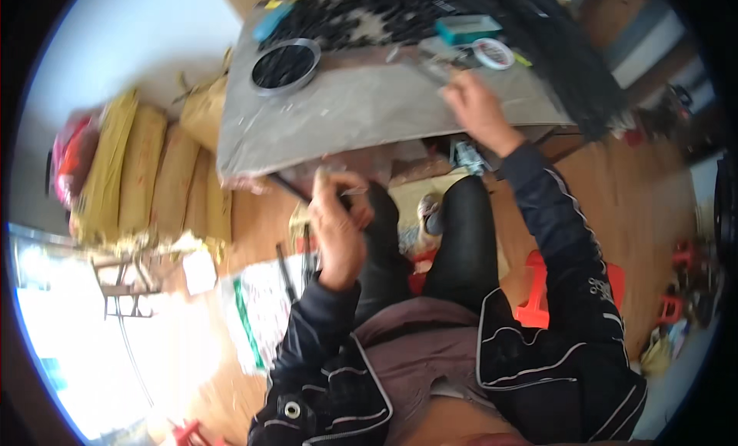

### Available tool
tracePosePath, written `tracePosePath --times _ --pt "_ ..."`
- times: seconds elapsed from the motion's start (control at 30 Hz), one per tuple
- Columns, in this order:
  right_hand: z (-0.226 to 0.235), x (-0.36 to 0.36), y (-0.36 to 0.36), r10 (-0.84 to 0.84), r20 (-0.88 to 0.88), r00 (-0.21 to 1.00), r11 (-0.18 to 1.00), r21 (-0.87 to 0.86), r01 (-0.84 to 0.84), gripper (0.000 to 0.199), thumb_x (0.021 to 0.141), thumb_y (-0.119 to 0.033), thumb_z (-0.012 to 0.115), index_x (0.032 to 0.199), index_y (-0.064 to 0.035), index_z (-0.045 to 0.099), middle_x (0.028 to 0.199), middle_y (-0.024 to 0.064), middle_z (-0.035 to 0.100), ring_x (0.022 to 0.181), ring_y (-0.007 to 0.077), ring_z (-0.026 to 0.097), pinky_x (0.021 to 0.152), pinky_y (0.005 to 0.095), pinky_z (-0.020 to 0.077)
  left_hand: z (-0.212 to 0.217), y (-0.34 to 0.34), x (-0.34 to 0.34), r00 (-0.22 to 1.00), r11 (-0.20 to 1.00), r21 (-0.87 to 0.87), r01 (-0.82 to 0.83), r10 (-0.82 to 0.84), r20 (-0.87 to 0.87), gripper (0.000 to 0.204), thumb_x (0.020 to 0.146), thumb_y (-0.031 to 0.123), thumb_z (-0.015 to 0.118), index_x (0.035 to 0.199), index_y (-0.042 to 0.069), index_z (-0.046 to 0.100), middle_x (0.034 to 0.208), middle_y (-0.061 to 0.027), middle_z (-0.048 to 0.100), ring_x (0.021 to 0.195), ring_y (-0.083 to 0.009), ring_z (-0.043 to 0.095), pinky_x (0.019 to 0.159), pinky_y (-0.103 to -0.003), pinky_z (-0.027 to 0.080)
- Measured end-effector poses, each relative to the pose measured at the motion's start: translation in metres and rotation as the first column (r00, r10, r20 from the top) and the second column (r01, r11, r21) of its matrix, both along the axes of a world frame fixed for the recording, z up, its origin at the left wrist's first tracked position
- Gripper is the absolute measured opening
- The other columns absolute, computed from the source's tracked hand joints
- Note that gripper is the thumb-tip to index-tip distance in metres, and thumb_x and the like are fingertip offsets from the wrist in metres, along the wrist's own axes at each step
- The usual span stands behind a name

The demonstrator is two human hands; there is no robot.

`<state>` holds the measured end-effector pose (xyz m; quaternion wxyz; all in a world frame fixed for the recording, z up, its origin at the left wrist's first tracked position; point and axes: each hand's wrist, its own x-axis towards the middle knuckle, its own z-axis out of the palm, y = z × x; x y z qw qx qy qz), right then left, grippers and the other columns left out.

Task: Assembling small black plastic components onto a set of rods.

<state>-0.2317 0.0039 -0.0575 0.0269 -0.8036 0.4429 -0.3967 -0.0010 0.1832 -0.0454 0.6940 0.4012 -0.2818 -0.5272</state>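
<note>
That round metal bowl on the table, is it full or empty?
Holding something, not empty: the bowl stands upright on the table with a dark mass of small black pieces inside its rim. How deep they go cannot be told.

On the table (369,116), a flat teal box (467,28) lay near the far edge, and a round white tape roll with a red-rimmed label (493,53) sat just beside it. Yellow sacks (146,169) were stacked on the floor off the table's left edge. A white bag with a green stripe (254,311) lay by my left knee.
</note>
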Motion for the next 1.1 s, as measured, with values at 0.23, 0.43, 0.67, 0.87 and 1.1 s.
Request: tracePosePath --times 0.23,0.43,0.67,0.87,1.1 --pt "0.049 0.023 0.107 0.176 0.268 0.947 0.874 0.4 -0.275 0.019 0.082 -0.001 0.065 0.086 -0.0045 0.047 0.08 0.0052 0.056 0.067 0.011 0.055 0.059 0.0261 0.0448 0.003 0.0 0.002 0.998 0.999 0.05 -0.014 0.011 0.065 0.057 0.101 0.048 0.034 0.078 0.001 0.059 0.049 0.0034 0.035 0.043 -0.0055 0.029 0.043 -0.023 0.022" --pt "0.079 0.017 0.128 0.298 -0.249 0.922 0.953 0.014 -0.304 0.039 0.058 0.009 0.071 0.084 -0.0065 0.046 0.095 0.0089 0.055 0.085 0.0317 0.056 0.074 0.0409 0.0451 0.011 -0.001 -0.015 0.981 0.989 0.123 -0.085 0.062 0.181 0.059 0.098 0.052 0.039 0.078 0.001 0.061 0.055 0.0024 0.045 0.048 -0.0053 0.035 0.046 -0.022 0.027" --pt "0.103 0.02 0.129 0.21 -0.478 0.853 0.956 -0.081 -0.281 0.039 0.059 0.005 0.074 0.085 -0.0074 0.048 0.098 0.0079 0.055 0.09 0.0297 0.056 0.079 0.038 0.0438 0.008 -0.002 -0.012 0.99 0.987 0.133 -0.088 0.073 0.119 0.056 0.097 0.052 0.042 0.08 0.002 0.061 0.058 0.0022 0.048 0.05 -0.0052 0.037 0.047 -0.023 0.027" --pt "0.079 0.016 0.138 0.427 -0.037 0.904 0.74 0.589 -0.325 0.03 0.073 0.002 0.071 0.093 -0.0056 0.05 0.084 0.0075 0.059 0.068 0.0212 0.061 0.057 0.0307 0.0511 0.013 -0.005 -0.009 0.979 0.991 0.095 -0.099 0.08 0.188 0.059 0.097 0.052 0.042 0.075 0.001 0.061 0.058 0.0017 0.048 0.049 -0.0053 0.037 0.047 -0.022 0.028" --pt "0.072 0.02 0.142 0.371 0.309 0.875 -0.273 0.938 -0.215 0.029 0.086 -0.021 0.066 0.1 0.0 0.051 0.076 0.0077 0.061 0.051 0.0132 0.059 0.047 0.026 0.0468 0.005 -0.003 -0.007 0.956 0.996 0.042 -0.082 0.067 0.286 0.059 0.097 0.052 0.041 0.074 0.002 0.061 0.055 0.0016 0.047 0.048 -0.0054 0.039 0.047 -0.022 0.029"
